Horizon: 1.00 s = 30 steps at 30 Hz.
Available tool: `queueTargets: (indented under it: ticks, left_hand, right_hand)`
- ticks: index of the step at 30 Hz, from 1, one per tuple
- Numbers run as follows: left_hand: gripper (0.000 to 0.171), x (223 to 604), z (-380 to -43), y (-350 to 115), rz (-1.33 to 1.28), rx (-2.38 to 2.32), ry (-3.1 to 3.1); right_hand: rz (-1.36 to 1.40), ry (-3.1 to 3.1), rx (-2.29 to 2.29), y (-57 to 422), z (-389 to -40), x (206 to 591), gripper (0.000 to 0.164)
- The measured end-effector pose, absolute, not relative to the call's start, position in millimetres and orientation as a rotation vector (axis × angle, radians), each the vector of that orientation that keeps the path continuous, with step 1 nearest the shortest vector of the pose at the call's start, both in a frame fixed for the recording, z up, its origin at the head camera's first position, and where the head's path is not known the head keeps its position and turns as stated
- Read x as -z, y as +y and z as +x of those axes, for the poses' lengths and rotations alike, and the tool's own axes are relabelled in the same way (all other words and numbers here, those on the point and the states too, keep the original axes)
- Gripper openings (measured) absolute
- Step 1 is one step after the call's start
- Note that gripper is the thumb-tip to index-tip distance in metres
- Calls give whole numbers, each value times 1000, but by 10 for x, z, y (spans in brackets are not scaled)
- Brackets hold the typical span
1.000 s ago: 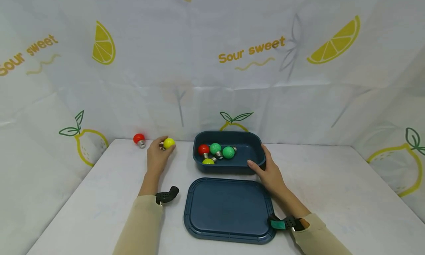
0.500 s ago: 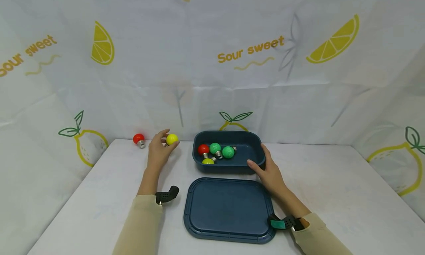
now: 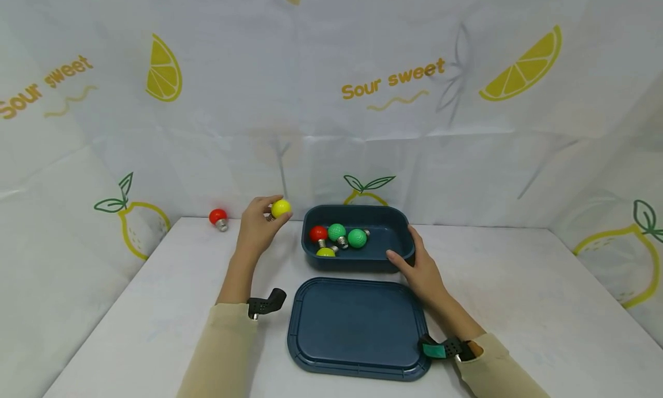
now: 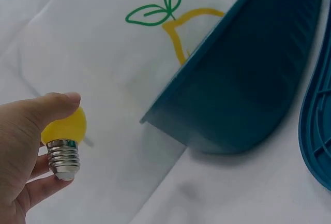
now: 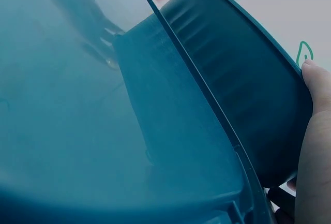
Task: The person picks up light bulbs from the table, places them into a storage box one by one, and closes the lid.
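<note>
My left hand [image 3: 258, 225] holds a yellow light bulb [image 3: 281, 208] by its round globe, raised left of the dark blue box [image 3: 357, 264]. In the left wrist view the thumb lies over the globe of the bulb [image 4: 64, 157], its silver screw base pointing down and fingers behind it. My right hand [image 3: 422, 274] grips the box's right front corner, thumb at the front wall and fingers along the right side. Inside the box lie a red bulb [image 3: 318, 233], two green textured bulbs [image 3: 357, 238] and another yellow bulb [image 3: 326, 252], partly hidden by the front wall.
A blue lid [image 3: 357, 329] lies flat on the white table [image 3: 518, 306] in front of the box, beneath the right wrist. Another red bulb [image 3: 218, 217] rests at the table's back left edge. A white lemon-print cloth [image 3: 233, 127] hangs behind.
The left hand has lifted the yellow bulb and carried it rightward toward the box. My right hand keeps its grip on the box, which has stayed in place.
</note>
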<state>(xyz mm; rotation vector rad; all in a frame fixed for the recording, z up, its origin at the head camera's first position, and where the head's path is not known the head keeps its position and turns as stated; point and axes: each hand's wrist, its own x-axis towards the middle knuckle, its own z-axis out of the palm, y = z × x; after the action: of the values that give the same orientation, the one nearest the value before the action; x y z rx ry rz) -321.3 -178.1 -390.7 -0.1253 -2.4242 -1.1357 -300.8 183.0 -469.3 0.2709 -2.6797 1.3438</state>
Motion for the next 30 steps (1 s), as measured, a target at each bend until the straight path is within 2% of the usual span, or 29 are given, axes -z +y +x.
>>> queueTargets:
  ticks: [16, 30]
  left_hand:
    - [47, 3785, -3173, -1527, -330, 1167, -2403]
    - [46, 3807, -3128, -1240, -399, 1208, -2442]
  right_hand:
    - [273, -2681, -1346, 1820, -2987, 4672, 88]
    - [270, -2682, -1347, 1819, -2989, 4677, 88]
